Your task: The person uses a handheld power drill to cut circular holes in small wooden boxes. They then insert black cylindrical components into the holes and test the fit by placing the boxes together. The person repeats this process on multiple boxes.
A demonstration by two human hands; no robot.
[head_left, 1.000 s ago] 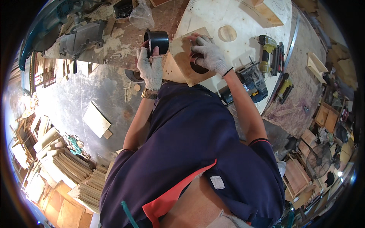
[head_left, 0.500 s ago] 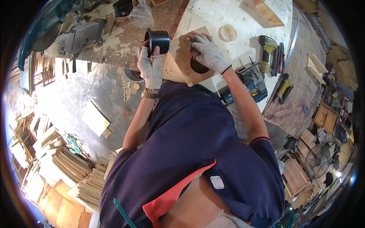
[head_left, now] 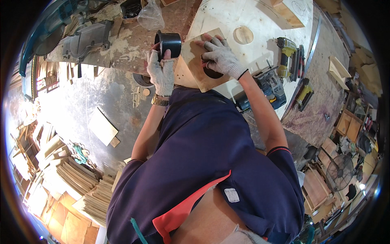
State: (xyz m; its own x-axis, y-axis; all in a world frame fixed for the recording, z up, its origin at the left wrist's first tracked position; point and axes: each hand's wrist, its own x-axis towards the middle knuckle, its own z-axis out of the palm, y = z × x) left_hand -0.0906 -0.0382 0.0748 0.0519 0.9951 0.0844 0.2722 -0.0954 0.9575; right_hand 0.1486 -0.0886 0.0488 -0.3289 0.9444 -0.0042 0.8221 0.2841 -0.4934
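Observation:
My left hand, in a whitish glove with bare fingertips, is closed around a black flanged cylinder, held sideways left of a thin square board. The board is brown wood with a round hole, and it lies turned on the pale worktop. My right hand, gloved the same way, rests on this board with its fingers spread. Its thumb is at the upper edge of the hole, and the palm covers part of the opening.
A jigsaw lies right of the board. Past it are two yellow-green air nailers. A wooden box and a round wood disc sit farther back. At the left are a saw blade and a grey vise.
My right hand's fingers have spread out over the board, and its thumb has come to the hole's edge. The left hand and the black cylinder have stayed in place.

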